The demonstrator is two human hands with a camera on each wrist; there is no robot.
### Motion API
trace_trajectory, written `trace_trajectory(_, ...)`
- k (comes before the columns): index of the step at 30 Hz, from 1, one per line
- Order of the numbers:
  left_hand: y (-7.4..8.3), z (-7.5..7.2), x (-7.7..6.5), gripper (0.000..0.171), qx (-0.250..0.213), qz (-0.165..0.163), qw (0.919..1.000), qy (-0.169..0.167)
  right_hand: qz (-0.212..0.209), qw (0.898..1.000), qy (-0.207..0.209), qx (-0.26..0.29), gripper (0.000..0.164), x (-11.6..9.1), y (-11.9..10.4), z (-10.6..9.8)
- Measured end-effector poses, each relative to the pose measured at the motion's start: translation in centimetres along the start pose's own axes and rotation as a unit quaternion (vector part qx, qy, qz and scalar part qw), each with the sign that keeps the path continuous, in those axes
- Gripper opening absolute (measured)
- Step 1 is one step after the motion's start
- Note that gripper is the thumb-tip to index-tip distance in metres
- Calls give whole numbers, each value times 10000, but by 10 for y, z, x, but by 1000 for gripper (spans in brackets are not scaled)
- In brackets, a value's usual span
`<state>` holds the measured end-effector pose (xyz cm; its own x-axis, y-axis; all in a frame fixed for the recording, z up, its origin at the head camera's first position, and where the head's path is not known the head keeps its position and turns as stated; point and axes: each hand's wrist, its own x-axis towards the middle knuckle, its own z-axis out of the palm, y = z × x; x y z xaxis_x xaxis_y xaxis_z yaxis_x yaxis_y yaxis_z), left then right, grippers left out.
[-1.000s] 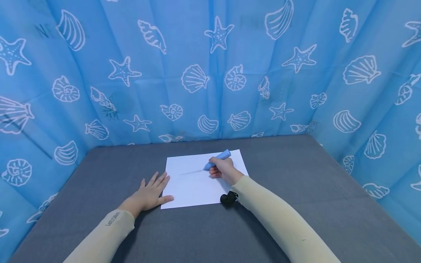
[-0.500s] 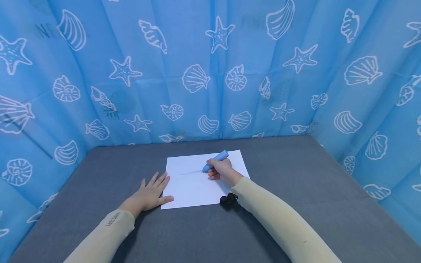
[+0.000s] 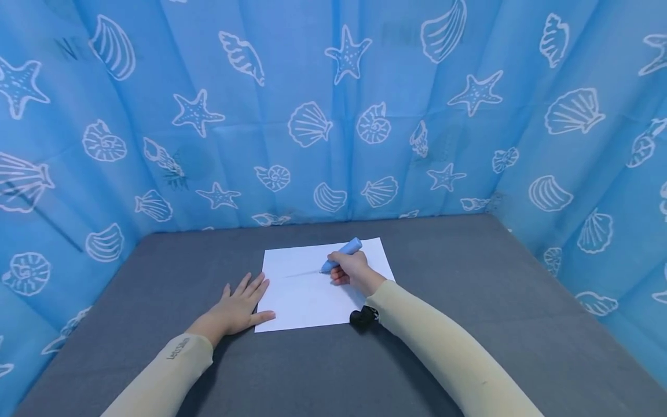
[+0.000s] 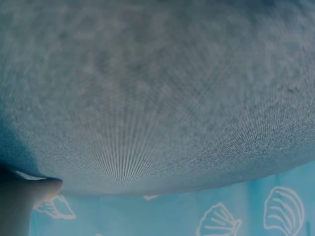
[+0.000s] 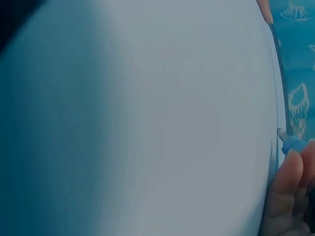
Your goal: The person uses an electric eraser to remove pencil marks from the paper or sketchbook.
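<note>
A white sheet of paper (image 3: 299,301) lies on the grey table. My right hand (image 3: 354,270) grips a thick light-blue marker (image 3: 350,246) like a pen, its tip down at the paper. From that tip a thin dark line (image 3: 299,274) runs left across the upper part of the sheet. In the right wrist view the marker (image 5: 294,143) shows between thumb and finger, its pale tip at the line. My left hand (image 3: 235,307) rests flat with spread fingers, its thumb and fingertips over the sheet's left edge. Only part of a finger (image 4: 47,189) shows in the left wrist view.
The grey cloth-covered table (image 3: 292,376) spreads around the paper. A blue curtain (image 3: 333,156) with white shells and starfish hangs behind it and at both sides. Under the right cuff sits a small black device (image 3: 362,318), close over the paper's front edge.
My right hand with the marker has moved slightly left and toward me since the first frame, then barely shifted back right. The left hand and the paper have stayed in place.
</note>
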<state>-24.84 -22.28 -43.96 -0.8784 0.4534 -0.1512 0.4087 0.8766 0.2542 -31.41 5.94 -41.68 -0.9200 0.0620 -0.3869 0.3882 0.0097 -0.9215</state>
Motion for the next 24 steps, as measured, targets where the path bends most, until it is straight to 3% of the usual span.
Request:
trace_trajectory(8, -7, 7, 1, 97, -20, -68, 10000, 25, 11, 10000, -72, -20, 21, -1, 1, 2)
trace_trajectory(15, -12, 13, 6, 98, 78, -98, 9999, 59, 163, 9993, -22, 329, 26, -2, 0, -1)
trace_trajectory(24, -13, 13, 9, 99, 132, -113, 9998, 40, 119, 9997, 161, 112, 20, -1, -1, -1)
